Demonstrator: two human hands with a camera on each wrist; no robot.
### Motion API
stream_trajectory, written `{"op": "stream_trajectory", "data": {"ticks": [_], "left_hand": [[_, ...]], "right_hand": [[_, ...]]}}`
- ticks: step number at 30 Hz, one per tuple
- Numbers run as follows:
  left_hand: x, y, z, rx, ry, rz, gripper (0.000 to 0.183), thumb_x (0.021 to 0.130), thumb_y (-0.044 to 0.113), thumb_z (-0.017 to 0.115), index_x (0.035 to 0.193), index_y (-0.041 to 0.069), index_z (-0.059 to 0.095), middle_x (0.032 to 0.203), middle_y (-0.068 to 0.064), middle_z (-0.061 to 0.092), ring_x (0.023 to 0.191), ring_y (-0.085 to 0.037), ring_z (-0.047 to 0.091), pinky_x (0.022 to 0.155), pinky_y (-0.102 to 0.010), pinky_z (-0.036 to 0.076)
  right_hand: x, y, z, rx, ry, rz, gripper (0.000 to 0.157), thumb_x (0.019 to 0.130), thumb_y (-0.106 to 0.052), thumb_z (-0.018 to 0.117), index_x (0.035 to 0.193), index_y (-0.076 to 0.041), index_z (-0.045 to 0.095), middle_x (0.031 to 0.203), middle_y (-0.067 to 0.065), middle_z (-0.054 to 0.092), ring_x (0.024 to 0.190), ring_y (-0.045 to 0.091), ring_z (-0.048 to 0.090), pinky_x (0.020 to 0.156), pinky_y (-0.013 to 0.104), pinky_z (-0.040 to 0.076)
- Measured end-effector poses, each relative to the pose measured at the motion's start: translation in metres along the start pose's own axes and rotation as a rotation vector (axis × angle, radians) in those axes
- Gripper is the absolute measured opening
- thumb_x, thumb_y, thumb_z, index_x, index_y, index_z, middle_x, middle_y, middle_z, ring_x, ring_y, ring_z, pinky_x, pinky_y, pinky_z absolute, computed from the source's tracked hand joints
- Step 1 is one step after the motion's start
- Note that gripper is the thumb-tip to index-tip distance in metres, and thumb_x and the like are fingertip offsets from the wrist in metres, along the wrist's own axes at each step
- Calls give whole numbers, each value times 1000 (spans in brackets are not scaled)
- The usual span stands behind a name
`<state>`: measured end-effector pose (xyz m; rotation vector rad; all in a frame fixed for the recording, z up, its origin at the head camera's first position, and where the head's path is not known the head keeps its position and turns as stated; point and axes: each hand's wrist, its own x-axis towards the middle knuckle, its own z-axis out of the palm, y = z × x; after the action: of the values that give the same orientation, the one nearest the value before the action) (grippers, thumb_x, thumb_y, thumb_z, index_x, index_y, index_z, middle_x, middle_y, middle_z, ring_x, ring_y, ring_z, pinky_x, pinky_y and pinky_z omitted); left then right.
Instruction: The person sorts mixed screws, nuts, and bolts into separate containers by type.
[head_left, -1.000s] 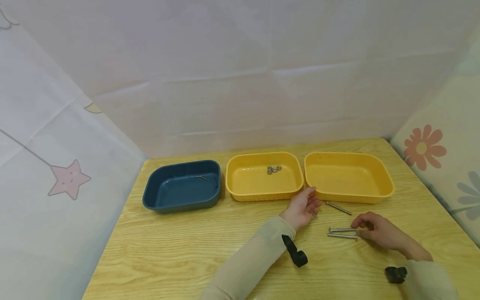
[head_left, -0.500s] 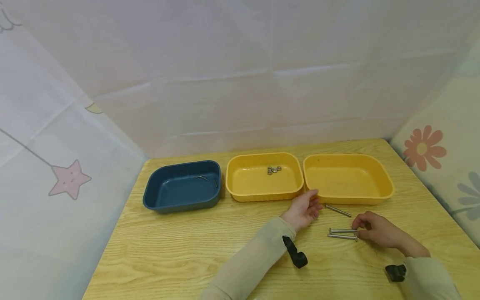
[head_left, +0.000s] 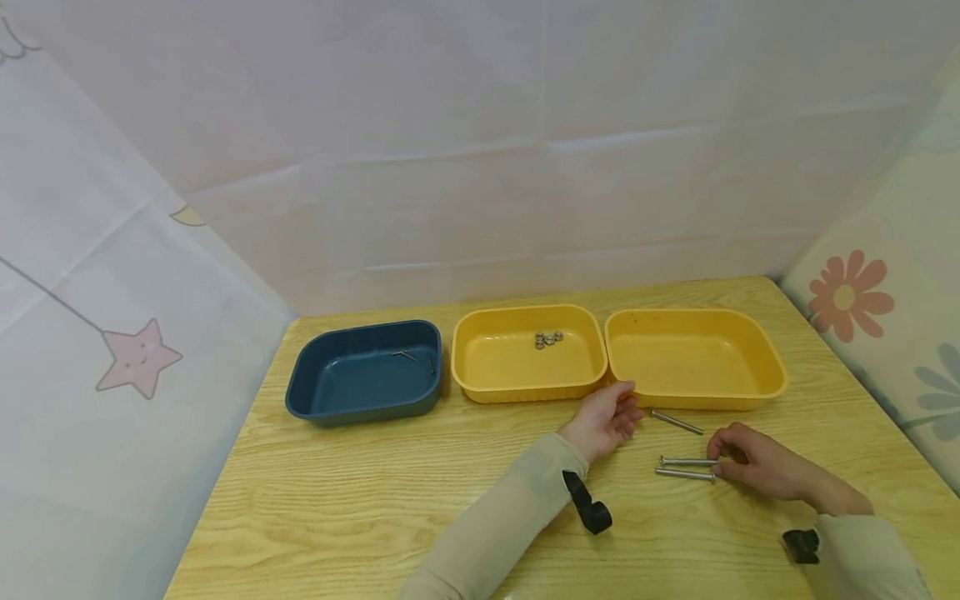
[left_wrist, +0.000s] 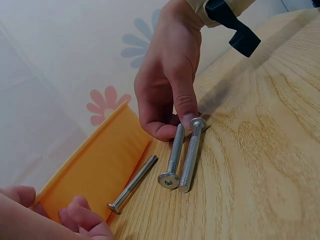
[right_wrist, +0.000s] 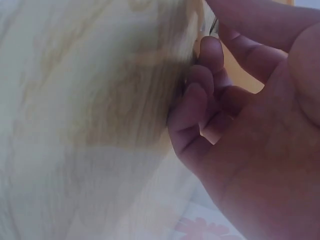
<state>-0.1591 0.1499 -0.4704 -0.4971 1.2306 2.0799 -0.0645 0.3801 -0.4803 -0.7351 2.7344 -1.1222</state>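
My left hand [head_left: 602, 421] is at the near left corner of the right-hand yellow tray [head_left: 697, 400], thumb against the corner, fingers loosely bent beside its front wall. Two silver bolts [head_left: 686, 475] lie side by side on the table, heads at opposite ends. My right hand [head_left: 765, 467] pinches the threaded end of the farther bolt [left_wrist: 175, 155] between thumb and forefinger. The thumb is also close to the head of the nearer bolt [left_wrist: 190, 157]. A third bolt [head_left: 677, 422] lies slanted before the tray. In the right wrist view, the bolts are mostly hidden behind the curled fingers [right_wrist: 187, 110].
A middle yellow tray [head_left: 525, 393] holds several small nuts [head_left: 548, 339]. Farther left, a blue tray [head_left: 360, 410] contains a few thin, small metal pieces [head_left: 405, 356]. The three trays stand in a row along the back of the wooden table [head_left: 337, 508], before a cloth backdrop.
The right-hand yellow tray has shifted slightly left and nearer. My right hand and the farther bolt have moved a little to the right. The left hand has barely moved.
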Motion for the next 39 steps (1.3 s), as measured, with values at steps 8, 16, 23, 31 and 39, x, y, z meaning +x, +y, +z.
{"op": "stream_trajectory", "data": {"ticks": [8,16,23,31,39], "left_hand": [[1,1,-1,17,7,-2,12,88,22,68,85,13,62,84,-2,56,75,-16,54,58,-19,37],[2,1,-1,31,10,-1,12,88,22,68,84,12,62,84,-2,56,74,-16,54,58,-18,38],[2,1,-2,38,1,-3,13,88,21,68,81,12,62,83,-2,55,73,-16,54,57,-18,38],[1,2,-3,35,-2,-8,12,87,22,69,84,12,62,85,-2,56,75,-16,54,58,-18,38],[2,4,-5,50,-15,-21,12,87,23,70,82,13,64,87,-2,58,76,-16,56,59,-19,38]], "right_hand": [[-2,-1,1,-30,7,27,11,87,0,66,90,-6,58,87,-5,54,77,-3,40,63,21,35],[-3,-3,-1,-23,-7,85,7,93,-8,62,91,-3,58,84,-7,54,75,-6,41,60,19,35],[-3,-6,-1,5,-3,121,6,96,-9,57,93,-4,58,80,-8,53,71,-4,42,57,20,35],[-3,-8,-1,-13,33,137,2,96,-7,57,95,-8,58,80,-8,54,69,-4,43,57,20,36],[-6,-11,0,-25,103,113,6,94,-3,58,95,-10,58,79,-8,55,68,-2,45,55,20,37]]}}
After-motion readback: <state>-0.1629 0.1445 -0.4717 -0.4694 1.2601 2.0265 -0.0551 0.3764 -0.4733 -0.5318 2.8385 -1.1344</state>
